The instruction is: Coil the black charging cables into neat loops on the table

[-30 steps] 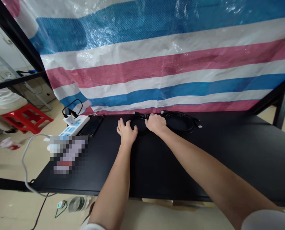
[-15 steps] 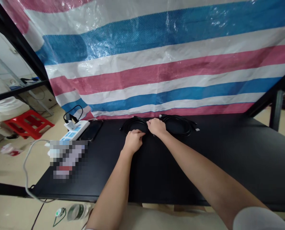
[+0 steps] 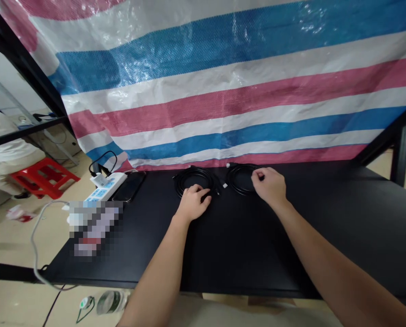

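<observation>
Two coils of black cable lie side by side on the black table (image 3: 237, 245). My left hand (image 3: 194, 202) rests at the near edge of the left coil (image 3: 180, 184), thumb and fingers apart, not gripping it. Cable ends, one with a white tip (image 3: 225, 185), stick out to that coil's right. My right hand (image 3: 270, 184) has its fingers curled closed on the right side of the other coil (image 3: 235, 185). It covers that part of the cable. A pale connector (image 3: 228, 165) shows at this coil's back left.
On the left are a white power strip (image 3: 105, 188) with a plugged-in charger, a black phone (image 3: 130, 187) and a blurred patch. A striped tarp (image 3: 223, 104) hangs behind the table. Beyond, a person in white sits by a red stool (image 3: 46, 177). A clear container (image 3: 109, 302) is below the front edge.
My right hand has moved from the left coil's right side to the right side of the right coil. The left hand stays by its coil, its fingers now more spread.
</observation>
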`<state>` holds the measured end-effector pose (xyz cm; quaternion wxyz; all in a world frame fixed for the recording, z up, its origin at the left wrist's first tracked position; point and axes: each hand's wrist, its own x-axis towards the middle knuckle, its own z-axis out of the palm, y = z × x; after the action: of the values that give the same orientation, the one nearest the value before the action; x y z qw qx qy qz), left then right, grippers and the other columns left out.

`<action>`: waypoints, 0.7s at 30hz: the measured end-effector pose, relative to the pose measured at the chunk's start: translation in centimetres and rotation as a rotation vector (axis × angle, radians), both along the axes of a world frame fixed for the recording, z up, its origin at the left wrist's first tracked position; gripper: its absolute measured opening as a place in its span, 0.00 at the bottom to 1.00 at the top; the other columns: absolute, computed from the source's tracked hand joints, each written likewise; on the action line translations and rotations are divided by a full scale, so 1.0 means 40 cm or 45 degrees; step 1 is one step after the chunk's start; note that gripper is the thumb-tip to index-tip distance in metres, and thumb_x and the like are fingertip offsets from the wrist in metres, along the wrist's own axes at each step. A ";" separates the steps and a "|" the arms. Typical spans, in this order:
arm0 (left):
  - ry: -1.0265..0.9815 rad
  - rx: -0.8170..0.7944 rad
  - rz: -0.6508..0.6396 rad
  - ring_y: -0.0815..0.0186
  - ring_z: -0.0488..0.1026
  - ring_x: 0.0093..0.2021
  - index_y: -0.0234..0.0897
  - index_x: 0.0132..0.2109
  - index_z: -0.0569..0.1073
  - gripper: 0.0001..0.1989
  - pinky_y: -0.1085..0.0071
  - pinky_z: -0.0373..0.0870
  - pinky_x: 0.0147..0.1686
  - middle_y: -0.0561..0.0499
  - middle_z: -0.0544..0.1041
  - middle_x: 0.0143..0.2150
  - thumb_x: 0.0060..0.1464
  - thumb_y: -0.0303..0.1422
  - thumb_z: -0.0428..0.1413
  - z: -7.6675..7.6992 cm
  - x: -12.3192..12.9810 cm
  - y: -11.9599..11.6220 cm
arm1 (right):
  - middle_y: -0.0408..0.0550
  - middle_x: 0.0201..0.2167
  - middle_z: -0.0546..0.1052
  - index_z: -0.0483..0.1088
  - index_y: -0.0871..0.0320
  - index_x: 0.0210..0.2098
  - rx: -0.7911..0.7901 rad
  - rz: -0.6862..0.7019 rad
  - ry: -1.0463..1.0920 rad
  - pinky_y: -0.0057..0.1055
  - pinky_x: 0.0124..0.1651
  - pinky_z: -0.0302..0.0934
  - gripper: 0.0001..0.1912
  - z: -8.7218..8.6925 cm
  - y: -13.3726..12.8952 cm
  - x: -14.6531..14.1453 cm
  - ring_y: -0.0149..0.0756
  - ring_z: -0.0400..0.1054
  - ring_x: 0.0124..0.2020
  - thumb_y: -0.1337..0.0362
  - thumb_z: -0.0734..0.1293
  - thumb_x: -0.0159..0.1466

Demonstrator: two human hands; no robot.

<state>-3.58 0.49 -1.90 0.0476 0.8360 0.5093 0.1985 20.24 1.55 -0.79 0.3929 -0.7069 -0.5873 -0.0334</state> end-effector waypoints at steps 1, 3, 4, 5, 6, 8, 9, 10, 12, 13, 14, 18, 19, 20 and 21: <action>-0.011 0.002 0.015 0.59 0.74 0.45 0.41 0.51 0.76 0.16 0.60 0.70 0.47 0.46 0.76 0.43 0.57 0.32 0.51 -0.002 0.002 0.001 | 0.49 0.27 0.74 0.72 0.55 0.25 -0.002 -0.060 0.027 0.33 0.35 0.60 0.09 -0.007 -0.005 0.019 0.40 0.68 0.32 0.64 0.61 0.55; -0.004 -0.010 0.039 0.60 0.74 0.44 0.41 0.52 0.76 0.17 0.60 0.69 0.46 0.45 0.75 0.42 0.58 0.29 0.50 -0.006 0.005 0.004 | 0.49 0.29 0.74 0.72 0.55 0.26 -0.040 -0.184 0.073 0.34 0.34 0.61 0.08 -0.017 -0.013 0.050 0.41 0.69 0.34 0.63 0.61 0.54; 0.008 -0.018 0.043 0.60 0.73 0.44 0.41 0.51 0.77 0.17 0.60 0.69 0.46 0.45 0.75 0.42 0.57 0.28 0.50 -0.009 0.007 0.006 | 0.49 0.30 0.74 0.73 0.55 0.27 -0.068 -0.241 0.088 0.34 0.34 0.61 0.08 -0.019 -0.015 0.062 0.42 0.69 0.36 0.63 0.61 0.54; 0.020 -0.021 0.043 0.60 0.73 0.44 0.42 0.49 0.77 0.17 0.60 0.69 0.46 0.45 0.74 0.42 0.57 0.27 0.49 -0.011 0.009 0.008 | 0.50 0.31 0.75 0.73 0.54 0.29 -0.101 -0.292 0.097 0.35 0.34 0.61 0.09 -0.020 -0.016 0.072 0.43 0.69 0.37 0.62 0.62 0.53; 0.028 -0.016 0.044 0.60 0.72 0.45 0.43 0.48 0.78 0.17 0.60 0.68 0.46 0.45 0.74 0.43 0.57 0.26 0.49 -0.014 0.011 0.009 | 0.50 0.32 0.75 0.74 0.54 0.31 -0.146 -0.335 0.100 0.36 0.35 0.62 0.09 -0.020 -0.015 0.080 0.44 0.69 0.39 0.62 0.62 0.53; 0.027 0.013 0.066 0.59 0.71 0.46 0.44 0.47 0.79 0.17 0.58 0.67 0.47 0.44 0.73 0.44 0.57 0.26 0.49 -0.019 0.014 0.010 | 0.52 0.35 0.76 0.74 0.55 0.34 -0.295 -0.400 0.110 0.39 0.37 0.63 0.11 -0.015 -0.013 0.091 0.47 0.69 0.41 0.60 0.64 0.53; 0.020 0.032 0.090 0.58 0.70 0.47 0.44 0.46 0.79 0.16 0.57 0.66 0.47 0.44 0.72 0.44 0.57 0.26 0.50 -0.021 0.016 0.011 | 0.53 0.35 0.76 0.75 0.56 0.35 -0.396 -0.422 0.124 0.40 0.38 0.64 0.12 -0.012 -0.011 0.094 0.48 0.70 0.41 0.59 0.65 0.53; 0.010 0.045 0.116 0.58 0.69 0.48 0.44 0.46 0.79 0.16 0.56 0.65 0.47 0.44 0.72 0.45 0.57 0.26 0.50 -0.022 0.017 0.011 | 0.54 0.35 0.76 0.75 0.56 0.35 -0.495 -0.438 0.142 0.40 0.39 0.64 0.13 -0.008 -0.009 0.096 0.48 0.70 0.41 0.58 0.66 0.53; -0.015 0.055 0.155 0.57 0.68 0.49 0.44 0.45 0.79 0.16 0.55 0.65 0.47 0.43 0.71 0.47 0.56 0.27 0.51 -0.024 0.019 0.011 | 0.55 0.34 0.77 0.75 0.57 0.34 -0.639 -0.452 0.178 0.41 0.38 0.65 0.13 -0.002 -0.007 0.096 0.48 0.72 0.39 0.56 0.67 0.54; -0.031 0.053 0.162 0.56 0.68 0.50 0.44 0.44 0.79 0.15 0.55 0.65 0.47 0.43 0.71 0.48 0.55 0.27 0.51 -0.025 0.020 0.012 | 0.55 0.33 0.77 0.76 0.57 0.33 -0.670 -0.452 0.190 0.41 0.38 0.65 0.13 0.001 -0.007 0.096 0.48 0.72 0.38 0.56 0.67 0.54; -0.047 0.049 0.161 0.56 0.68 0.50 0.44 0.44 0.79 0.15 0.55 0.64 0.48 0.43 0.71 0.48 0.55 0.27 0.51 -0.025 0.020 0.012 | 0.55 0.32 0.77 0.76 0.57 0.33 -0.677 -0.451 0.197 0.41 0.38 0.66 0.12 0.002 -0.006 0.096 0.47 0.73 0.38 0.56 0.67 0.54; -0.116 0.056 0.148 0.57 0.68 0.50 0.42 0.45 0.78 0.14 0.54 0.64 0.49 0.44 0.71 0.48 0.54 0.30 0.52 -0.023 0.022 0.011 | 0.56 0.29 0.77 0.76 0.57 0.29 -0.606 -0.418 0.249 0.40 0.37 0.66 0.12 -0.004 -0.002 0.103 0.48 0.73 0.36 0.55 0.67 0.55; -0.138 0.069 0.155 0.57 0.68 0.51 0.42 0.46 0.77 0.15 0.54 0.64 0.49 0.44 0.71 0.48 0.54 0.30 0.52 -0.022 0.023 0.010 | 0.56 0.28 0.77 0.76 0.57 0.28 -0.568 -0.400 0.271 0.40 0.37 0.66 0.13 -0.010 0.000 0.108 0.48 0.73 0.35 0.54 0.66 0.56; -0.161 0.085 0.168 0.56 0.69 0.51 0.42 0.49 0.76 0.16 0.54 0.64 0.50 0.43 0.72 0.49 0.54 0.31 0.51 -0.020 0.023 0.009 | 0.56 0.27 0.76 0.77 0.56 0.28 -0.521 -0.381 0.290 0.41 0.36 0.66 0.14 -0.017 0.003 0.113 0.49 0.73 0.34 0.53 0.65 0.56; -0.186 0.104 0.192 0.56 0.69 0.51 0.41 0.51 0.75 0.17 0.54 0.64 0.50 0.43 0.72 0.49 0.54 0.32 0.51 -0.019 0.024 0.008 | 0.55 0.25 0.76 0.77 0.56 0.28 -0.468 -0.363 0.304 0.41 0.35 0.66 0.14 -0.026 0.007 0.120 0.48 0.73 0.32 0.53 0.64 0.57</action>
<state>-2.61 0.82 -2.65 0.0353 0.7799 0.5574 0.2825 25.05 1.83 -1.81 0.3156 -0.8410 -0.4273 0.1025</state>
